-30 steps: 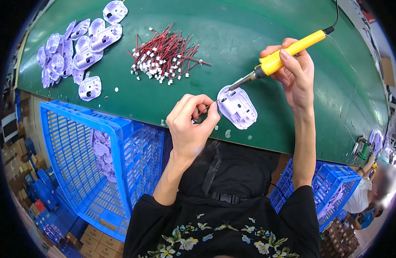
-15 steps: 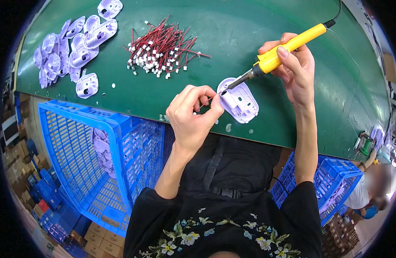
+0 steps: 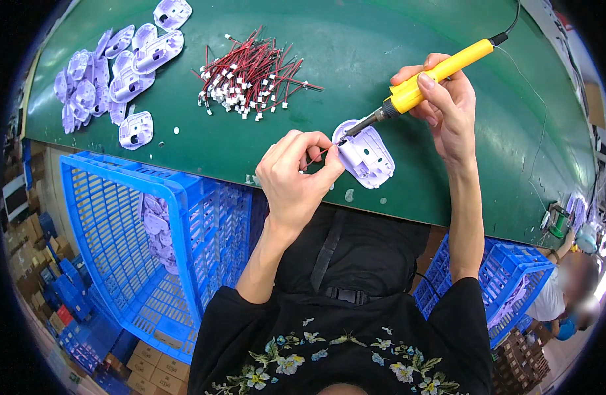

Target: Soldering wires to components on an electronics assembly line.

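Observation:
A yellow soldering iron (image 3: 441, 74) is gripped in my right hand (image 3: 449, 108), its dark tip angled down to the left. That tip meets the upper left end of a pale purple plastic housing (image 3: 367, 158), which lies on the green table. My left hand (image 3: 296, 171) pinches a thin red-and-black wire lead (image 3: 314, 160) against the same end of the housing, close to the tip. The exact contact of wire and tip is too small to make out. Beyond my left hand lies a heap of red and black wire leads with white connectors (image 3: 250, 76).
More purple housings (image 3: 137, 130) are piled at the table's far left. Blue plastic crates (image 3: 178, 197) stand at the table edge on both sides of me, holding purple parts. A green solder spool (image 3: 558, 224) sits at the right edge, near another person (image 3: 569, 289). Cartons (image 3: 155, 368) stack below left.
My right hand and the soldering iron have shifted slightly left and down. My left hand holds the wire in nearly the same place.

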Tool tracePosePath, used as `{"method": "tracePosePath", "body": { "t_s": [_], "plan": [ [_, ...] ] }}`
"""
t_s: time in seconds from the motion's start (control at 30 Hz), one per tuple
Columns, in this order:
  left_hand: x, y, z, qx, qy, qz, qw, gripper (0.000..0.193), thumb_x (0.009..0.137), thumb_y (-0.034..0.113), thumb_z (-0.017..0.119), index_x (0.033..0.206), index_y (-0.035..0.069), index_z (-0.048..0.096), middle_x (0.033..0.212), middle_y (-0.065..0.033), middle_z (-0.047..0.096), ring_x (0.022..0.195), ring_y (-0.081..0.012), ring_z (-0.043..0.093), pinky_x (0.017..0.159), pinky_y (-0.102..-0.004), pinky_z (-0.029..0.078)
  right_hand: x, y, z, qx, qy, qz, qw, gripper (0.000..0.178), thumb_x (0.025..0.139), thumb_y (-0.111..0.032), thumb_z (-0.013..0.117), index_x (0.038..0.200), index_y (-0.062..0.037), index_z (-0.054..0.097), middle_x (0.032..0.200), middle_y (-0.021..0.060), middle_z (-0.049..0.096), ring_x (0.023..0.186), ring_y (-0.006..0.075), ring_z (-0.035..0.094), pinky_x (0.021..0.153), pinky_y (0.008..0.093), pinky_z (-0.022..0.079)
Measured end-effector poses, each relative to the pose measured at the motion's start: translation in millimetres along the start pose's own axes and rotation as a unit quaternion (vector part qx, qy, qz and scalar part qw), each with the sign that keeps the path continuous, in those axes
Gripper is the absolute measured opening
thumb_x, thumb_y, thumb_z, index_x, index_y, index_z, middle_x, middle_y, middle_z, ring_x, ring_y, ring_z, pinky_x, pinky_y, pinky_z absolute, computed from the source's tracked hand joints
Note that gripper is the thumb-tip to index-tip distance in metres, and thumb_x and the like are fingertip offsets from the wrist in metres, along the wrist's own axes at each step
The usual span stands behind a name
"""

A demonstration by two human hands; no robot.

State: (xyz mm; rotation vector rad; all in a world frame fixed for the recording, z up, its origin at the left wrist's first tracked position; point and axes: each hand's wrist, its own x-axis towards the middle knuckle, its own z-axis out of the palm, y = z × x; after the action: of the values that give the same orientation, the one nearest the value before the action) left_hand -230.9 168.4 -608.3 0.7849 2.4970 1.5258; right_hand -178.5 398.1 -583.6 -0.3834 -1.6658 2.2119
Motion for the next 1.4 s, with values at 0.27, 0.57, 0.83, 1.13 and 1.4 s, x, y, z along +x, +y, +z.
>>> {"method": "tracePosePath", "body": {
  "t_s": [0.27,0.57,0.83,1.13,1.4],
  "plan": [
    [1,0,0,-0.004,-0.001,0.0,1.0,0.009,0.073,-0.001,0.074,0.078,-0.001,0.067,0.069,-0.0018,0.058,0.057,-0.0074,0.046,0.051,-0.0239,0.036,-1,0,1,-0.001,0.003,0.01,1.0,0.028,0.093,-0.014,0.069,0.111,-0.005,0.05,0.096,0.0183,0.072,0.049,0.0012,0.042,0.047,0.0161,0.038],
    [1,1,0,0.004,-0.001,0.003,1.0,0.009,0.073,-0.001,0.074,0.079,-0.001,0.067,0.068,-0.0018,0.058,0.056,-0.0074,0.046,0.051,-0.0235,0.035,-1,1,0,-0.007,0.006,0.008,1.0,0.029,0.093,-0.015,0.069,0.111,-0.005,0.05,0.095,0.0181,0.072,0.049,0.0013,0.042,0.046,0.0163,0.037],
    [0,0,1,-0.001,0.001,0.001,1.0,0.009,0.073,-0.001,0.074,0.079,-0.001,0.067,0.069,-0.0016,0.058,0.057,-0.0072,0.046,0.051,-0.0235,0.035,-1,-1,0,0.001,0.006,0.004,1.0,0.028,0.093,-0.015,0.069,0.111,-0.0049,0.05,0.095,0.0182,0.072,0.05,0.0014,0.043,0.046,0.0163,0.037],
    [-1,0,1,-0.002,-0.004,-0.009,1.0,0.009,0.074,-0.001,0.074,0.079,-0.001,0.067,0.069,-0.0019,0.058,0.058,-0.0075,0.046,0.052,-0.0236,0.036,-3,-5,-1,0.005,0.02,-0.014,1.0,0.033,0.089,-0.014,0.073,0.111,-0.0056,0.05,0.097,0.0188,0.071,0.057,0.0042,0.051,0.05,0.0161,0.04],
    [-2,1,-2,-0.002,-0.008,-0.003,1.0,0.01,0.075,-0.002,0.074,0.081,-0.002,0.067,0.07,-0.0025,0.059,0.059,-0.0077,0.047,0.053,-0.0238,0.037,-2,-19,-15,-0.022,0.044,-0.026,0.998,0.035,0.089,-0.015,0.073,0.113,-0.0077,0.049,0.101,0.0186,0.071,0.055,0.0026,0.048,0.054,0.0163,0.044]
  ]
}}
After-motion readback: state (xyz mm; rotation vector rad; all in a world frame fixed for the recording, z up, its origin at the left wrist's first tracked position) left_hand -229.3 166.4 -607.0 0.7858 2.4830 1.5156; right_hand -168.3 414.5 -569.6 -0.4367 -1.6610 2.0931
